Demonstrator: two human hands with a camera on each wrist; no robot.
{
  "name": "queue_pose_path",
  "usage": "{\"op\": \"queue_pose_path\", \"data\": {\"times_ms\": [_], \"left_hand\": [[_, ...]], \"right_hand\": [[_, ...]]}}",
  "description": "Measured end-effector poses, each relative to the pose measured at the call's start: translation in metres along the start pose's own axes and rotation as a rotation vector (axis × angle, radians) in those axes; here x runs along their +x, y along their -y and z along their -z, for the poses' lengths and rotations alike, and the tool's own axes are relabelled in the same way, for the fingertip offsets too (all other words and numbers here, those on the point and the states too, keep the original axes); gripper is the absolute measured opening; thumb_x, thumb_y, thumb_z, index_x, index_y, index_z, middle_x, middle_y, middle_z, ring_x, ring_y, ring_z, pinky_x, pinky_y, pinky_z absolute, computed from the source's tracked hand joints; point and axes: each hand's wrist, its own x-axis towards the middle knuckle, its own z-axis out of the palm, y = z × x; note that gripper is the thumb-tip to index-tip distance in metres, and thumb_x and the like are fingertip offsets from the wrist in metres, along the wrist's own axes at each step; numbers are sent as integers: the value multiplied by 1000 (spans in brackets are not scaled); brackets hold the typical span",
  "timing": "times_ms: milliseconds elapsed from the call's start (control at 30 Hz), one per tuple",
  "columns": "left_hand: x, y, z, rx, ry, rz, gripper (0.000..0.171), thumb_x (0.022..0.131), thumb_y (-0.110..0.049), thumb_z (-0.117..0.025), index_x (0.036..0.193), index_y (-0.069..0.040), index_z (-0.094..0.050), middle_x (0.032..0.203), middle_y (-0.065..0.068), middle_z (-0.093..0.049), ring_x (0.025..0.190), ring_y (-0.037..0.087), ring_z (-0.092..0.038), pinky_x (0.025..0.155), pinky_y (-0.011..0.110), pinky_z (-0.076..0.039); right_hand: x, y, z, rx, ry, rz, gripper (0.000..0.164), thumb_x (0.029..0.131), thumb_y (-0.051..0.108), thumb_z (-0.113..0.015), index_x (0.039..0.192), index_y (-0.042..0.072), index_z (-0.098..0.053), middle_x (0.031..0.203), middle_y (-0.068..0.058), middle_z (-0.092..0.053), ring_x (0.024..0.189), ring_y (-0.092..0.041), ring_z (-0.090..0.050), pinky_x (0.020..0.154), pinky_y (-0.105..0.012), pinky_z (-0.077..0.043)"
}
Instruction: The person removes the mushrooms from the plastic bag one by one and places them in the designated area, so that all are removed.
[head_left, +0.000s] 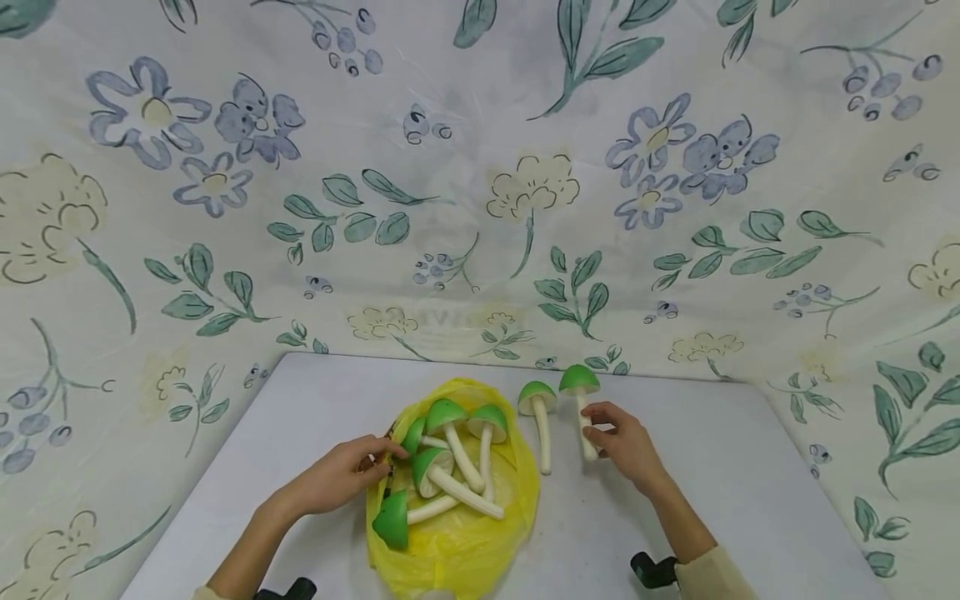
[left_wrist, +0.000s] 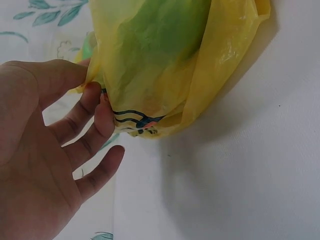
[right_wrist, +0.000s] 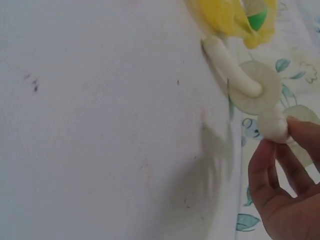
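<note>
My right hand (head_left: 630, 450) pinches the pale stem of a green-capped mushroom (head_left: 580, 381) between thumb and fingers. In the right wrist view the rounded end of that stem (right_wrist: 273, 126) pokes out at the fingertips. Beside it, to the left, another green-capped mushroom (head_left: 545, 437) lies on the white table. A yellow plastic bag (head_left: 442, 571) is spread wide at the middle, with several green-capped mushrooms (head_left: 447, 415) inside. At the bag's left rim my left hand (head_left: 337, 477) pinches the thin plastic between thumb and fingers, as the left wrist view shows (left_wrist: 55, 115).
The white table (head_left: 675, 467) ends at a cloth backdrop (head_left: 480, 250) printed with flowers and leaves, which rises behind it and at both sides. Black wrist-camera mounts (head_left: 654, 571) show beside each forearm at the bottom.
</note>
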Motion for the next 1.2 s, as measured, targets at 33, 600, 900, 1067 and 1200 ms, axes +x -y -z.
{"op": "queue_pose_path", "data": {"times_ms": [33, 600, 900, 1067, 1200], "left_hand": [[0, 0, 0, -2, 1, -1, 24, 104, -11, -55, 125, -10, -66, 123, 11, -64, 93, 19, -56, 76, 27, -50], [2, 0, -1, -5, 2, 10, 24, 103, -11, -56, 124, -12, -66, 124, 10, -64, 94, 19, -56, 77, 27, -49], [3, -2, 0, 10, 7, 8, 24, 103, -11, -55, 125, -10, -66, 124, 11, -64, 95, 18, -55, 78, 27, -50], [4, -2, -1, 25, 5, 7, 24, 103, -13, -56, 124, -11, -66, 123, 9, -64, 100, 16, -55, 82, 28, -50], [5, -1, -2, 39, 6, 2, 23, 103, -16, -57, 124, -13, -67, 124, 8, -64, 108, 20, -56, 85, 31, -50]], "right_hand": [[0, -2, 1, 6, 0, -8, 27, 95, 11, -69, 121, 10, -65, 120, -15, -67, 90, -22, -67, 68, -34, -56], [5, -20, -5, -52, 16, -96, 26, 93, 11, -70, 118, 9, -67, 118, -16, -67, 89, -21, -66, 65, -33, -56], [2, -21, -6, -42, 37, -112, 28, 94, 8, -67, 122, 9, -66, 119, -15, -66, 82, -19, -65, 65, -34, -56], [2, -20, -6, -35, 42, -107, 28, 94, 6, -66, 122, 8, -65, 115, -14, -66, 81, -19, -64, 65, -34, -56], [2, -21, -6, -26, 49, -112, 27, 94, 6, -66, 122, 7, -65, 113, -13, -66, 80, -19, -63, 65, -34, -56]]}}
